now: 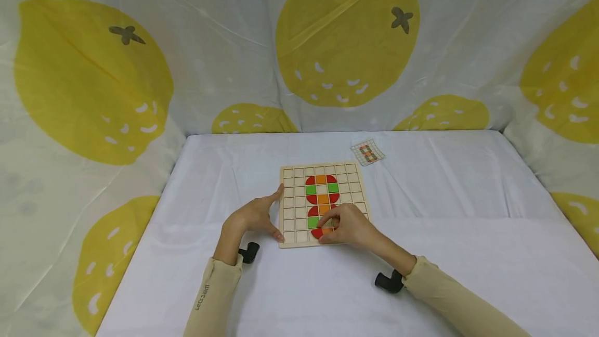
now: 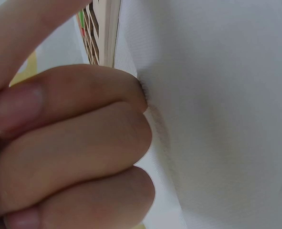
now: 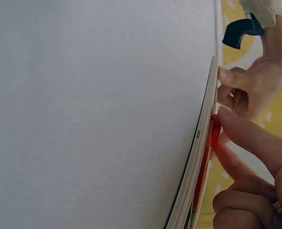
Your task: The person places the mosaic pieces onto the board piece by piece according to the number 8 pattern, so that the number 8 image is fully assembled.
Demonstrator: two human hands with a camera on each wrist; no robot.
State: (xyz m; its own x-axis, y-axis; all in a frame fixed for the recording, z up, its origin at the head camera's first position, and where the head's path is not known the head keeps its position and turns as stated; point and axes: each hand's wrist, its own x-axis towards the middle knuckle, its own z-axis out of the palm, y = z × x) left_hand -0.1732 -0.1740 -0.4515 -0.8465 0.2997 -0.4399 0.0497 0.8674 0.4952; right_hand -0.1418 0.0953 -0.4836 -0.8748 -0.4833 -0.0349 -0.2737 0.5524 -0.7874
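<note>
A square wooden grid board (image 1: 289,203) lies on the white-covered table, with red, orange and green tiles set in its middle columns. My left hand (image 1: 255,215) rests against the board's left edge, index finger higher up and thumb by the near corner; its other fingers are curled in the left wrist view. Over the near part of the board, my right hand (image 1: 353,227) pinches a red tile (image 3: 216,130) between thumb and index finger. That tile stands tilted against the board's surface in the right wrist view. The right hand covers some cells and tiles.
Beyond the board's far right corner lies a small pattern card (image 1: 367,152) printed with a similar coloured figure. Black wrist-worn devices (image 1: 389,282) sit below both wrists. A lemon-print cloth (image 1: 346,35) hangs behind and at both sides of the table.
</note>
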